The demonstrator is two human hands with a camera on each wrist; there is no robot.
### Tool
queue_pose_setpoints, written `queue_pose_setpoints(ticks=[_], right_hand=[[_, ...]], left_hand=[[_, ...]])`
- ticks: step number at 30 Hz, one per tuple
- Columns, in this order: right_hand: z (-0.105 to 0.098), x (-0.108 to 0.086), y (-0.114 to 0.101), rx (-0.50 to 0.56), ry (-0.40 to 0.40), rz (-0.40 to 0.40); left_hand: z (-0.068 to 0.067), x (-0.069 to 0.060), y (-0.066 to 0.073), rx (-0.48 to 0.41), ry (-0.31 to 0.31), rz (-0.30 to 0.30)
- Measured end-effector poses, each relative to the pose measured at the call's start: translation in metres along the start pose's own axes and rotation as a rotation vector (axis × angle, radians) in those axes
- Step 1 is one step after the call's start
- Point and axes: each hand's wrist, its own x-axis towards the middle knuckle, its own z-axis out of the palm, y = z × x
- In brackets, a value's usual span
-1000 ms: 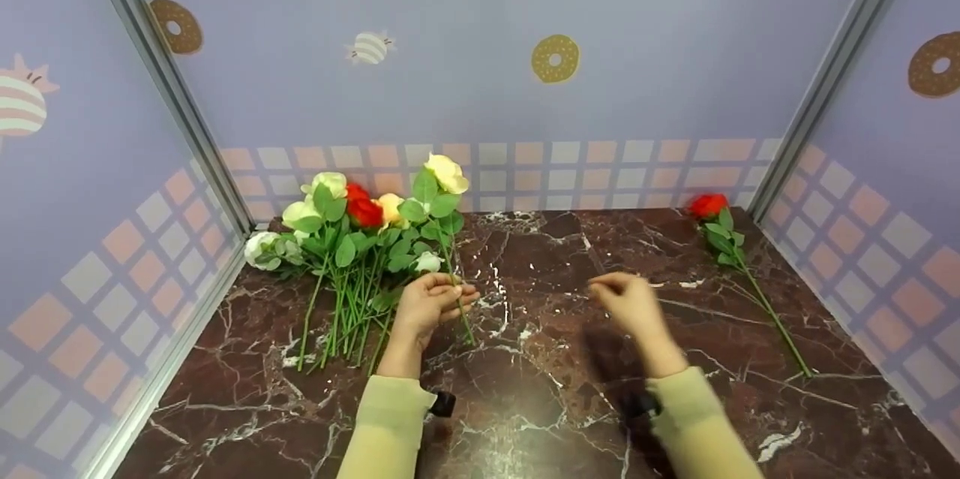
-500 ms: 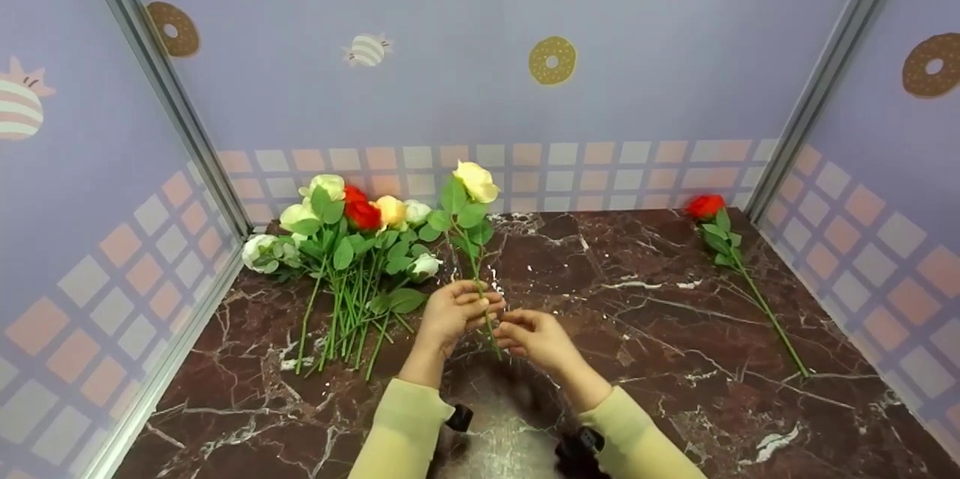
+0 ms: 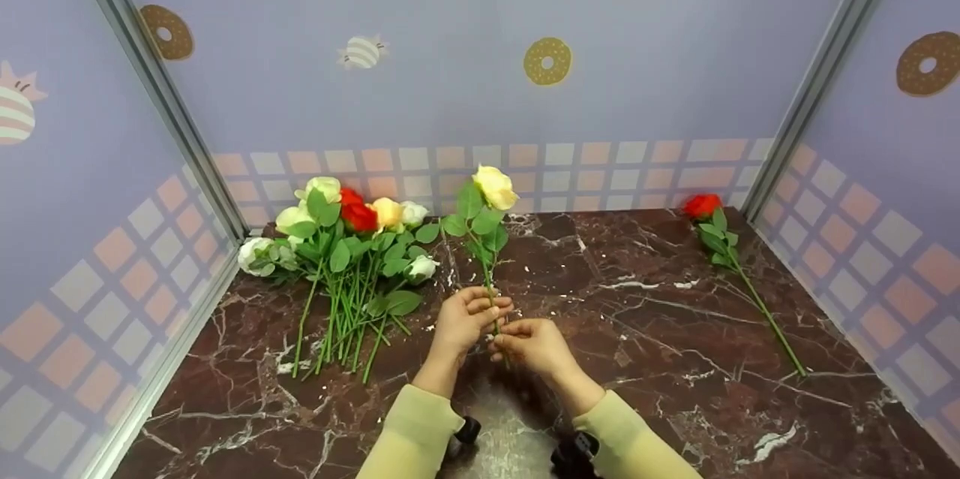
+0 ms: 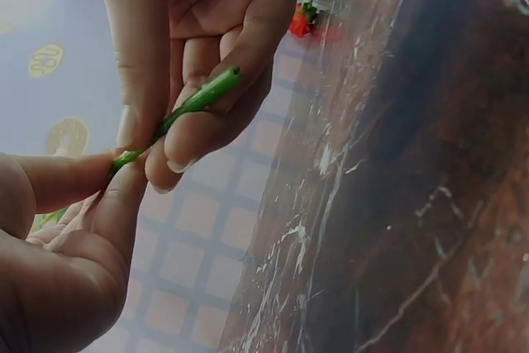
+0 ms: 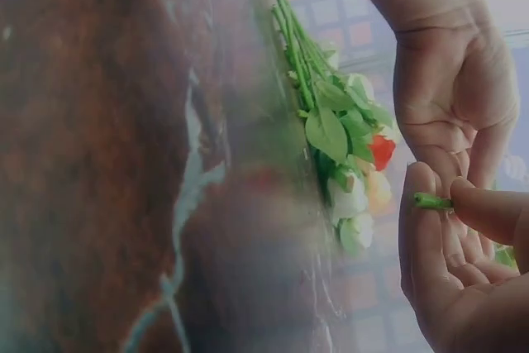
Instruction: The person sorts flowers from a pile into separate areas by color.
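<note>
A pale yellow rose stands nearly upright above the middle of the table, its green leaves below the bloom. My left hand pinches its stem between thumb and fingers. Just below, my right hand pinches the stem near its lower end, close against the left fingers. In the left wrist view, the cut end of the green stem pokes out past the right hand, with the left hand alongside. The right wrist view shows the stem tip between the right thumb and fingers.
A bunch of roses in white, pale green, red and peach lies at the left, stems toward me. One red rose lies alone at the right. Patterned walls enclose the marbled table.
My left hand has carried the yellow rose rightward, away from the bunch. My right hand has come in from the right and taken hold of the lower stem.
</note>
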Motion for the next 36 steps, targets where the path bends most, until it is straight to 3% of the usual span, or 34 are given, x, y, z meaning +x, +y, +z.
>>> queue_pose_setpoints(ticks=[10,16,24,36], right_hand=[[-0.001,0.001,0.002,-0.086,0.029,-0.049],[-0.009,0.002,-0.005,-0.104,0.049,-0.053],[-0.030,0.005,-0.015,-0.154,0.118,-0.091],[-0.064,0.012,-0.018,-0.111,0.248,-0.052]], left_hand=[[0.002,0.000,0.000,-0.007,0.025,-0.028],[-0.005,0.003,0.004,0.008,0.053,-0.035],[-0.027,0.004,0.014,-0.062,0.158,-0.031],[-0.076,0.006,0.032,-0.071,0.388,-0.019]])
